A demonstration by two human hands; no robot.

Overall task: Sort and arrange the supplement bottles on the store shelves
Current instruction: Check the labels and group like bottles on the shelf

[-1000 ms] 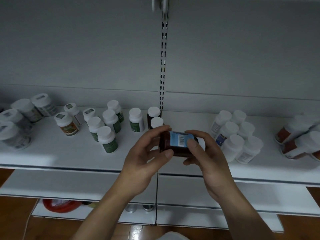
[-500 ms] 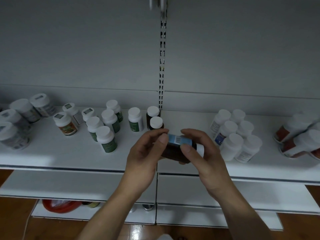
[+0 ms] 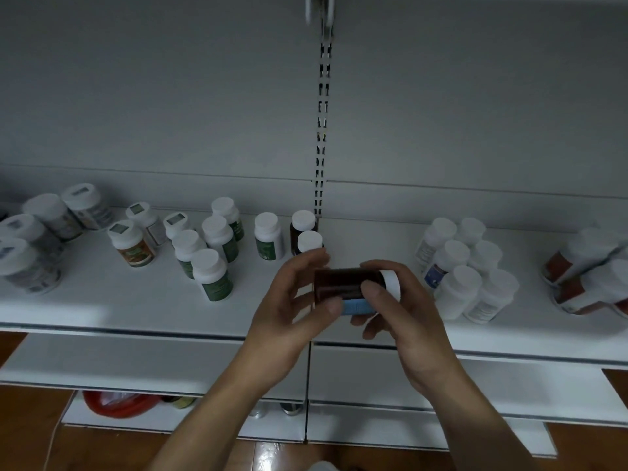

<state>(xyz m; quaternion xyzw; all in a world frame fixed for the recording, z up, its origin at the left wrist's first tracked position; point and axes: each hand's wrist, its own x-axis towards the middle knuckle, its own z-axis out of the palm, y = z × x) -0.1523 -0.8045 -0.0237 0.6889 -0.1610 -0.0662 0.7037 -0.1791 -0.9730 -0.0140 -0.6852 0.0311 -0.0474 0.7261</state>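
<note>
- The brown bottle (image 3: 338, 283) lies on its side between your two hands, white cap (image 3: 390, 283) pointing right and blue label (image 3: 356, 306) turned to the lower, near side. It is up in the air over the front of the white shelf (image 3: 136, 311), touching no other stock. Held flat like this, it looks as if you are reading it to settle which group it belongs to.
- Your left hand (image 3: 289, 307) grasps the base end, with fingers curled over the top and the thumb below by the label's edge. Your right hand (image 3: 404, 321) grasps the cap end, its thumb (image 3: 372, 287) pressed on the bottle's body. With a grip at each end you can roll the bottle to read it without dropping it. Neither hand is slack.
- Just behind your left fingers, two matching brown bottles (image 3: 304, 229) stand upright, one in front of the other, against the slotted upright (image 3: 323, 130). They look like the same product, so the spot beside them is the likely home.
- To the left, green-labelled bottles (image 3: 214, 280) stand in a loose cluster, and one orange-labelled bottle (image 3: 132, 246) stands just beyond them.
- To the right, white bottles (image 3: 465, 280) are packed touching, already grouped by kind.
- At the far right, red-labelled bottles (image 3: 574, 266) appear tipped, though the wide lens may exaggerate it. They probably need standing up.
</note>
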